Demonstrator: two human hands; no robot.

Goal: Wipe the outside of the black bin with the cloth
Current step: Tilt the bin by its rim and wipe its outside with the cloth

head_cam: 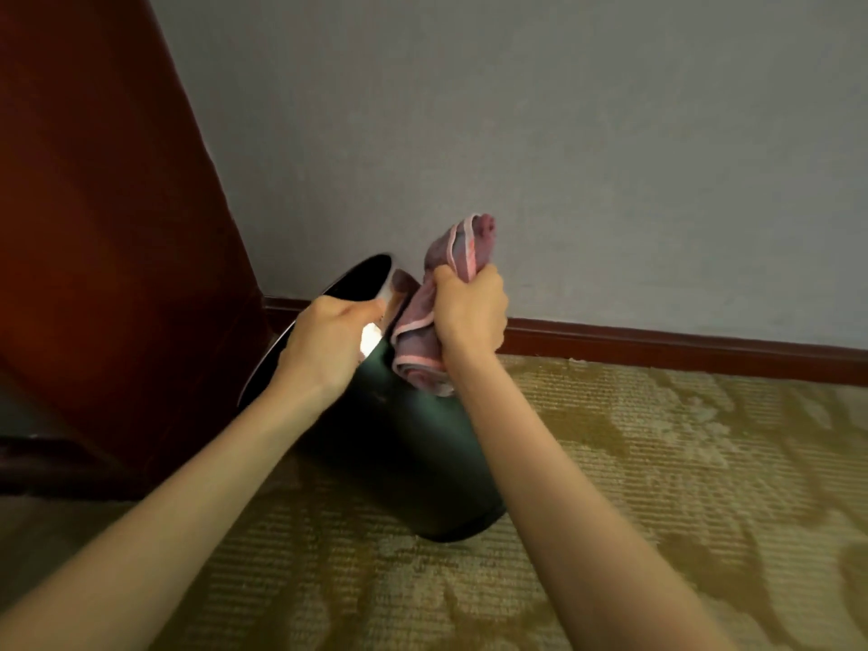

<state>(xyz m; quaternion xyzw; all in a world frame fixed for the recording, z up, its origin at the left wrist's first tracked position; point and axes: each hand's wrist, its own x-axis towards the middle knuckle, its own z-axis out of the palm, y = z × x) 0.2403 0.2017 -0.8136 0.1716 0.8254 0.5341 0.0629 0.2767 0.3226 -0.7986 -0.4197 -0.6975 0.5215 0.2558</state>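
**A:** Where is the bin sitting?

**B:** The round, glossy black bin (422, 462) is leaning on the patterned beige-and-olive carpet (657, 486) near the grey wall (516, 133). Its mouth is tipping toward 10 o'clock. A reddish-brown wooden panel (94, 227) is standing at its 9 o'clock, and a dark red skirting board (657, 343) is running off toward 3 o'clock.

**A:** And your hands?

**B:** My left hand (329, 345) is gripping the bin's shiny rim, with the fingers curling over the edge. My right hand (469, 312), at the left's 2 o'clock, is clenching a bunched mauve cloth with pink edging (418, 321). One end is sticking up at 12 o'clock above my fist. The lower folds are hanging against the bin's outer wall, just under the rim.
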